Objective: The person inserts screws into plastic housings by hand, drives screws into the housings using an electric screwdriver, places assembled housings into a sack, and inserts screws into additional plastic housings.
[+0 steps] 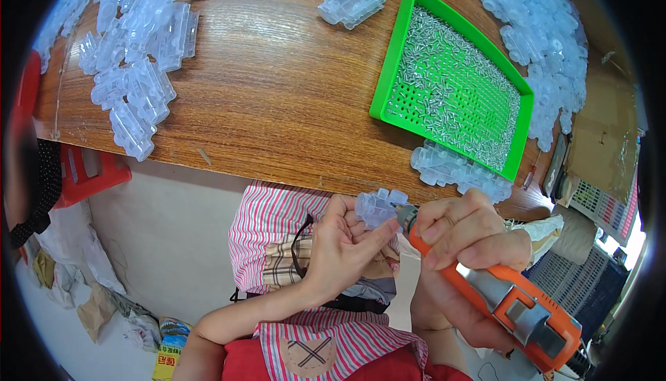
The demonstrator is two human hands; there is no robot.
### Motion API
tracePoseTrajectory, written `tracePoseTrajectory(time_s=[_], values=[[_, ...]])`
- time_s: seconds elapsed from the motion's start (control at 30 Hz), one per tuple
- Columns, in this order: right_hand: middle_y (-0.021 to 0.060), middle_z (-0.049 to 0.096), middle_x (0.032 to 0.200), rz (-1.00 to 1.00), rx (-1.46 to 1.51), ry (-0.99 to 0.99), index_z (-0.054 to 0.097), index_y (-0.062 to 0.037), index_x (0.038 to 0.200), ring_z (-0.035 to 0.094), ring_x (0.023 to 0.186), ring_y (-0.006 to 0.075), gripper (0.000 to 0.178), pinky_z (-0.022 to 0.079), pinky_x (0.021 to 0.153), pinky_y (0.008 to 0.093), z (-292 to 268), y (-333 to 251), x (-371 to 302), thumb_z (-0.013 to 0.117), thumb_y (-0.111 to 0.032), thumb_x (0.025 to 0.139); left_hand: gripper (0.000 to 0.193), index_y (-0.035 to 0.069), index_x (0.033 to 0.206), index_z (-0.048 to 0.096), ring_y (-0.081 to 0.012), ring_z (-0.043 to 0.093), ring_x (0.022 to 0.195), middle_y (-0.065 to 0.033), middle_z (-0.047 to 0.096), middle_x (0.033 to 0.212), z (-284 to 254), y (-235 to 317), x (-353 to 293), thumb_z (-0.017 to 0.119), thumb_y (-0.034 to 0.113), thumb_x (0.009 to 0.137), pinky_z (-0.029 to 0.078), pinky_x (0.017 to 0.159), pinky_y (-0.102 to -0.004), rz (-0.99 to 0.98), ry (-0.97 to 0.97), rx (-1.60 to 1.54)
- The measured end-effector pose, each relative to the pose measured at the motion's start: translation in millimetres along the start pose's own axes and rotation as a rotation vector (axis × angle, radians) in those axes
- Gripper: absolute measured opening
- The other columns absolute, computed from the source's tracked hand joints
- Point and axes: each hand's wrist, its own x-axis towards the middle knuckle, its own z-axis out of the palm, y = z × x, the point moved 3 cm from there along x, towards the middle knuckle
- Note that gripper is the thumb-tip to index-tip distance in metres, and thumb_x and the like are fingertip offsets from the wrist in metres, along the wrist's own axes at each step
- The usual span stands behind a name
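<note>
Clear plastic housing point(375, 207) pinched in left hand point(340, 248); orange power driver point(513, 299) gripped in right hand point(466, 234), long axis slanted up-left toward housing; contact unclear.

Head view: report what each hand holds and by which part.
The left hand holds a clear plastic piece by its near side. The right hand grips an orange power tool around its body, toward the tip.

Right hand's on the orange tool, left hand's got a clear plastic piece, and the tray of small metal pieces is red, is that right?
Not quite: the head view shows a green tray, not red. The right hand does hold the orange tool, the left hand a clear plastic piece.
</note>
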Motion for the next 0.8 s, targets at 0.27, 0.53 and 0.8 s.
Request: tracePoseTrajectory(time_s=[0.27, 0.53, 0.8], values=[[0.0093, 0.056, 0.064, -0.080, -0.076, -0.069, 0.051, -0.0008, 0.095, 0.049, 0.061, 0.0207, 0.089, 0.046, 0.052, 0.0325, 5, -9, 7, 0.053, -0.084, 0.065, 0.029, -0.003, 0.102, 0.041, -0.0112, 0.062, 0.091, -0.0124, 0.063, 0.098, 0, -1, 1, 0.065, -0.003, 0.085, 0.053, 0.076, -0.0228, 0.063, -0.005, -0.012], [0.0077, 0.054, 0.060, -0.070, 0.221, 0.135, 0.052, 0.0008, 0.100, 0.048, 0.060, 0.0174, 0.081, 0.046, 0.052, 0.0317, -14, -35, 17, 0.048, -0.077, 0.078, 0.031, 0.000, 0.113, 0.040, -0.0127, 0.062, 0.097, -0.0111, 0.061, 0.108, -2, 7, -5, 0.061, 0.003, 0.090, 0.050, 0.085, -0.0242, -0.077, -0.083, -0.079], [0.0075, 0.054, 0.065, -0.085, 0.214, 0.147, 0.052, 0.0005, 0.099, 0.046, 0.057, 0.0152, 0.089, 0.041, 0.051, 0.0295, -14, -32, 13, 0.049, -0.084, 0.069, 0.030, 0.003, 0.108, 0.043, -0.0089, 0.059, 0.091, -0.0069, 0.061, 0.102, -14, 18, -7, 0.065, 0.004, 0.088, 0.048, 0.083, -0.0230, -0.099, 0.049, -0.259]])
